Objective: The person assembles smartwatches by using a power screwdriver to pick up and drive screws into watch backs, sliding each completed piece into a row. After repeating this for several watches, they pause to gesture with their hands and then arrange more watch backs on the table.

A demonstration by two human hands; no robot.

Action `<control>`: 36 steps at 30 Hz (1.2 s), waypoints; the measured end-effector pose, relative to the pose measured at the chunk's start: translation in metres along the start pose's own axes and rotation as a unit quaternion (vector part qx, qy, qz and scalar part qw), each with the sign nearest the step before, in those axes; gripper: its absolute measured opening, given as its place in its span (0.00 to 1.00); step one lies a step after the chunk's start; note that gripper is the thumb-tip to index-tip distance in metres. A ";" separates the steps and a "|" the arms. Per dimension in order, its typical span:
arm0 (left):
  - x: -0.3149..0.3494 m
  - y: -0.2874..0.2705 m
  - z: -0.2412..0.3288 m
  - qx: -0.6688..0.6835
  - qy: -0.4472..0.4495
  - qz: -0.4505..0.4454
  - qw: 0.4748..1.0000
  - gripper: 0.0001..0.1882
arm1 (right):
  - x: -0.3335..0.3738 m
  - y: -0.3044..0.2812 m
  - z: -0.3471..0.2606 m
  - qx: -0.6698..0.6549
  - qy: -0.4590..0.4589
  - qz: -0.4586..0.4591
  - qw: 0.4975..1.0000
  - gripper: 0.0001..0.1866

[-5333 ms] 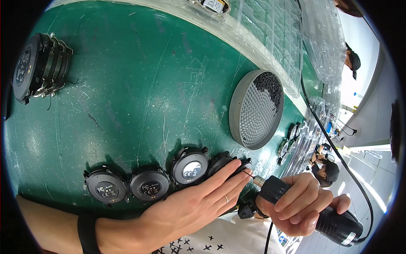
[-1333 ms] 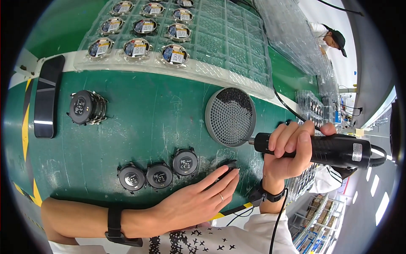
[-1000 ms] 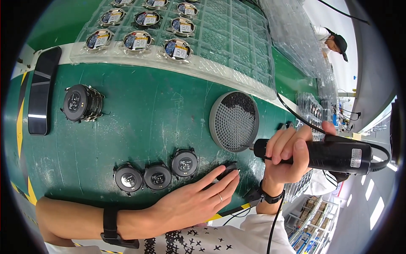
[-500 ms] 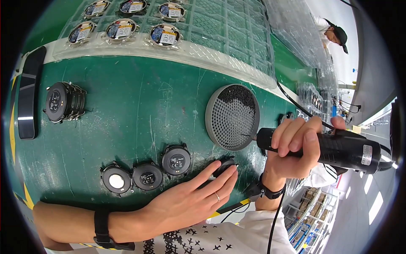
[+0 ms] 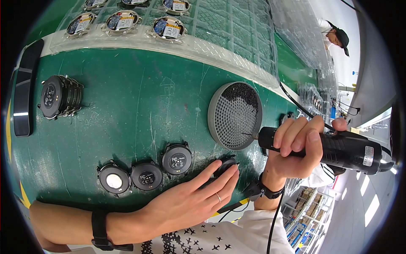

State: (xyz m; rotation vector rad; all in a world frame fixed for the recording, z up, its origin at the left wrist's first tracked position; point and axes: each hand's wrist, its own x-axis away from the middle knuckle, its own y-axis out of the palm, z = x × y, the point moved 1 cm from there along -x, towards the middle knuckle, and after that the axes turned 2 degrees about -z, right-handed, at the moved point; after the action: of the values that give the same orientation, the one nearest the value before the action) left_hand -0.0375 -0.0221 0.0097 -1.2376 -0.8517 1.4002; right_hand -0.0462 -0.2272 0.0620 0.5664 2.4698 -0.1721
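Observation:
My right hand [image 5: 296,146] is wrapped round a black electric screwdriver [image 5: 353,151]. Its thin bit points left, with the tip over the right part of a round grey screw tray [image 5: 234,127]. Small black screws lie heaped at the tray's far side, and rows of tiny holes cover its bottom. Near the table's front edge, my left hand [image 5: 192,201] steadies a dark round watch case [image 5: 225,166] between its fingers, which partly cover it. To its left lie two black watch cases [image 5: 176,160] [image 5: 146,175] and one with a white disc [image 5: 113,181].
A stack of watch cases [image 5: 61,97] stands at the left beside a black slab-like device [image 5: 26,89]. Clear plastic trays [image 5: 224,31] stand along the far side, some cells holding open watch bodies [image 5: 122,22]. A cable [image 5: 292,99] runs behind the screwdriver. Another person [image 5: 336,37] sits far right.
The whole view has shifted slightly. Both hands keep nearly the same pose, the bit tip still over the screw tray and the left fingers still at the watch case.

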 end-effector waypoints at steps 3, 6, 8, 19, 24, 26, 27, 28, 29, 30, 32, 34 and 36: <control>0.000 -0.001 0.000 0.000 -0.012 0.014 1.000 0.31 | 0.000 0.003 -0.001 -0.024 -0.040 0.003 0.999 0.22; 0.001 -0.001 0.001 -0.009 -0.029 0.034 0.999 0.30 | 0.003 -0.001 -0.030 -0.048 -0.068 0.022 0.996 0.20; 0.001 -0.002 0.001 -0.028 -0.026 0.010 0.999 0.29 | 0.007 -0.002 -0.036 -0.057 -0.077 0.031 0.995 0.19; 0.001 0.004 0.001 -0.019 -0.031 0.025 0.999 0.26 | 0.023 0.004 -0.027 -0.047 -0.052 -0.098 0.993 0.20; 0.000 0.002 -0.001 -0.028 -0.028 0.016 0.999 0.25 | 0.026 0.000 -0.025 -0.049 -0.042 -0.108 0.992 0.20; 0.000 0.001 -0.001 -0.028 -0.027 0.017 0.999 0.25 | 0.028 0.001 -0.025 -0.056 -0.051 -0.071 0.995 0.21; 0.000 0.001 -0.001 -0.027 -0.026 0.015 0.999 0.25 | 0.029 0.001 -0.025 -0.060 -0.055 -0.053 0.995 0.23; 0.000 0.001 -0.001 -0.025 -0.025 0.013 0.999 0.25 | 0.029 0.001 -0.025 -0.060 -0.054 -0.053 0.995 0.23; 0.000 0.002 -0.001 -0.024 -0.024 0.011 0.999 0.25 | 0.030 0.000 -0.025 -0.057 -0.052 -0.056 0.995 0.23; 0.000 0.002 -0.002 -0.022 -0.023 0.011 0.999 0.25 | 0.030 0.000 -0.024 -0.053 -0.050 -0.058 0.996 0.23; 0.000 0.002 0.000 -0.023 -0.027 0.015 0.999 0.25 | 0.030 0.001 -0.025 -0.053 -0.049 -0.061 0.996 0.23; 0.001 0.003 0.001 -0.023 -0.029 0.015 0.999 0.25 | 0.031 0.002 -0.026 -0.047 -0.046 -0.063 0.996 0.23; 0.001 0.003 0.001 -0.016 -0.037 0.026 0.999 0.25 | 0.031 0.003 -0.026 -0.043 -0.043 -0.063 0.996 0.22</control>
State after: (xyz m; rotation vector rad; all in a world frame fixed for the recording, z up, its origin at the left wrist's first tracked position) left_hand -0.0396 -0.0222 0.0066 -1.2471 -0.9013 1.4876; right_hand -0.0814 -0.2068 0.0651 0.3586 2.4169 -0.1373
